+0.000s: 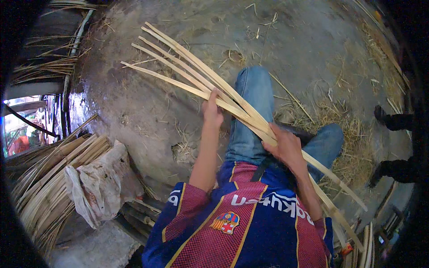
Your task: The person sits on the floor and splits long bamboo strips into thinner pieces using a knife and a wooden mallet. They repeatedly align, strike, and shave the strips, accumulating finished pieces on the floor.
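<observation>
Several long, pale, flat bamboo strips (250, 118) lie slantwise across my lap. My left hand (212, 112) is closed around the lower strips, its thumb and fingers near the point where they spread apart. At the upper left the strips fan out above the ground with gaps between them. My right hand (286, 145) grips the bundle where the strips come together over my thigh. Past that hand the other ends run to the lower right, beside my right forearm, and split apart again.
A pile of split strips (49, 187) lies at the left, partly under a dirty white sack (103, 187). Straw and shavings (348, 147) litter the earth floor (313, 53) near my knee. Another person's dark-clad legs (397, 172) show at the right edge.
</observation>
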Motion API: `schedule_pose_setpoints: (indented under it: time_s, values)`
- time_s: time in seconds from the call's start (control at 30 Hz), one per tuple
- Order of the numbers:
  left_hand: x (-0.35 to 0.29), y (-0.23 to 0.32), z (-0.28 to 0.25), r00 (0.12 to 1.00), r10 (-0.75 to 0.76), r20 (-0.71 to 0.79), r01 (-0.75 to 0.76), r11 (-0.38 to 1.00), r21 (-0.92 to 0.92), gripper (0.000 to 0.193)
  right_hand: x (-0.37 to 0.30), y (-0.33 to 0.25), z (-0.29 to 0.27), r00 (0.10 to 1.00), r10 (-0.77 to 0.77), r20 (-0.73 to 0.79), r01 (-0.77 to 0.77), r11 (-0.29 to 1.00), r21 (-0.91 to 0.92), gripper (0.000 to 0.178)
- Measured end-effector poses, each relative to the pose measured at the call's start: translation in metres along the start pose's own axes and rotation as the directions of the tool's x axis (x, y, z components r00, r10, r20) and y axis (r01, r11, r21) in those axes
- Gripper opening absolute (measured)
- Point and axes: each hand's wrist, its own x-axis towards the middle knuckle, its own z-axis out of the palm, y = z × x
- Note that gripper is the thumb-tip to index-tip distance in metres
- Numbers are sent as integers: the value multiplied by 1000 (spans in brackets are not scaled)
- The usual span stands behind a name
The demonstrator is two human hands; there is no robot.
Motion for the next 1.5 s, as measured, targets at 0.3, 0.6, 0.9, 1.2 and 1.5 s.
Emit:
schedule_pose_setpoints:
  time_s: [0.3, 0.6, 0.9, 1.2, 1.5]
  values:
    - [-18, 17, -8, 999, -7, -50, 22, 954, 298, 25, -3, 26, 14, 983, -99, -154, 96, 995, -31, 65]
    - [-56, 8, -12, 996, 72, -54, -62, 983, 170, 17, -24, 32, 14, 983, -143, -114, 135, 988, -74, 67]
    - [-73, 24, -1, 654, 645, -395, -356, 723, 592, 38, -24, 26, 7, 990, -118, -72, 109, 987, -115, 69]
    - [-79, 40, 21, 880, 388, 274, -328, 78, 942, 41, -26, 34, 14, 974, -185, -134, 169, 978, -123, 66]
    - [-58, 44, 11, 630, 393, 670, -541, -396, 742, 28, -26, 38, 12, 968, -219, -120, 203, 970, -130, 62]
